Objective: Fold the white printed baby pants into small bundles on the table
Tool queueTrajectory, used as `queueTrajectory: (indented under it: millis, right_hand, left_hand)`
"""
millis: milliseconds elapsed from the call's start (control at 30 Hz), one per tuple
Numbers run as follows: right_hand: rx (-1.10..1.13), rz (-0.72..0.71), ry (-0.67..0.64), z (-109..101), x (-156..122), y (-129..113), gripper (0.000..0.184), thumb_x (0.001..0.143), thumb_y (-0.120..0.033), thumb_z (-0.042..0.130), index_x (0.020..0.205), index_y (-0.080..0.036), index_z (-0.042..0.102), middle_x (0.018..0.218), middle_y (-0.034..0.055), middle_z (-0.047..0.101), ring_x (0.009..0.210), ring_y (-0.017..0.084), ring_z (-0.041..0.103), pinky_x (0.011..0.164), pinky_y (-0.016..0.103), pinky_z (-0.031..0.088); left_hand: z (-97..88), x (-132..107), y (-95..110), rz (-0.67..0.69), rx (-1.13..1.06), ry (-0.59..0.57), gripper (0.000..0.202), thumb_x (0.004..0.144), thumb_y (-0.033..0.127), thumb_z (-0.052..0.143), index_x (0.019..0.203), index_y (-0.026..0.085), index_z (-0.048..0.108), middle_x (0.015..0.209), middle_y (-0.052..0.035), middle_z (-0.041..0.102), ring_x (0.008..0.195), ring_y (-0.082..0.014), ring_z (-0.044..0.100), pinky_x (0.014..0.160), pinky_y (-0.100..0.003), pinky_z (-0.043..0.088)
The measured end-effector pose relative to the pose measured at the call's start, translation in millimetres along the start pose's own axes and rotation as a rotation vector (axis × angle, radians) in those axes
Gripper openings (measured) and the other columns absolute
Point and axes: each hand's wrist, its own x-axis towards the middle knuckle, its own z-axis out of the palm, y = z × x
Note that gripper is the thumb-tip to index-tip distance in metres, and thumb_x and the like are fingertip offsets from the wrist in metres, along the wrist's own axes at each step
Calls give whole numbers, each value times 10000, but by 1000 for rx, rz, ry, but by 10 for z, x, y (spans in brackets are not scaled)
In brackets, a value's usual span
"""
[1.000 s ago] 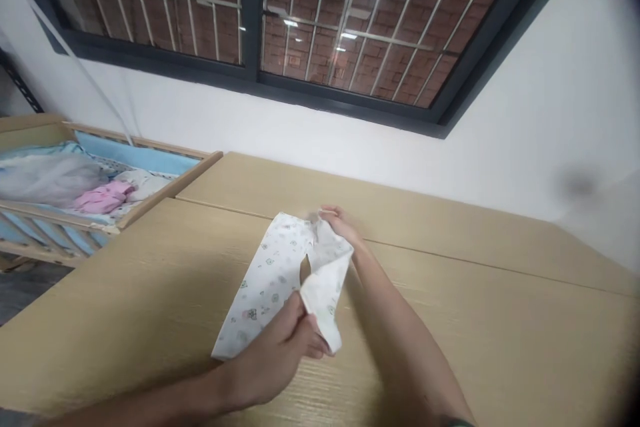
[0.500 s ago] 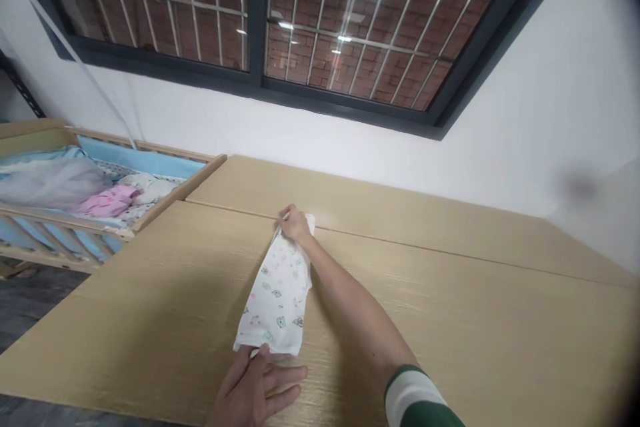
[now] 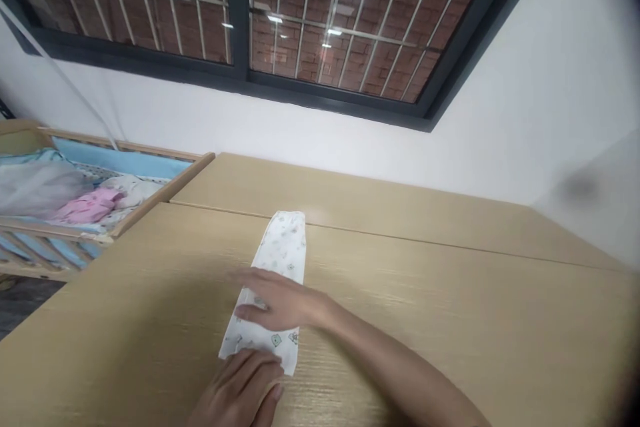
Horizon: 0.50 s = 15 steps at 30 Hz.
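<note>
A long, narrow piece of folded white cloth (image 3: 283, 247) with small green and grey animal prints lies flat on the wooden tabletop, its far end reaching the seam. My right hand (image 3: 277, 300) stretches across its middle from the right, fingers extended and thumb apart, palm down; it is open and grips nothing. At the near end, my left hand (image 3: 243, 387) rests over the cloth's edge with its fingers slightly bent and the thumb apart. Nothing appears pinched in it. Whether the cloth is a garment I cannot tell.
Pale wooden boards (image 3: 425, 320) form the wide surface, with a seam across the back. On the left stands a wooden crib (image 3: 187, 180) with blue lining, pink clothing (image 3: 93, 205) and white netting. A barred window (image 3: 240, 73) is in the white wall behind.
My right hand has let go of the cloth's far end and come back over its middle. My left hand has turned palm down onto the near edge. The view has shifted slightly right.
</note>
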Motion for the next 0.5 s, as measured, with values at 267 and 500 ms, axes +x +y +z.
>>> queueTrajectory:
  millis: [267,500]
  right_hand:
    - [-109,-127,-119,347,-308,179,589,1056,-461,399,1568,-175,346,1624,140,326,1541,226,218,1253,408,206]
    - [-273,175,10,86,4,980,704,1013,-655,323,1605,-280,255,1682,63,121,1567,250,74,1265,502,63]
  left_hand:
    - [299,3,-130,262,401,23,292,1003,244,435,1126,204,697,1021,-13,763,909,-144,705,865,-236,531]
    - [530,-114,-205,330,565,128,336,987,309,464,1186,159,690,1163,-61,748,1122,-181,687,1061,-261,473]
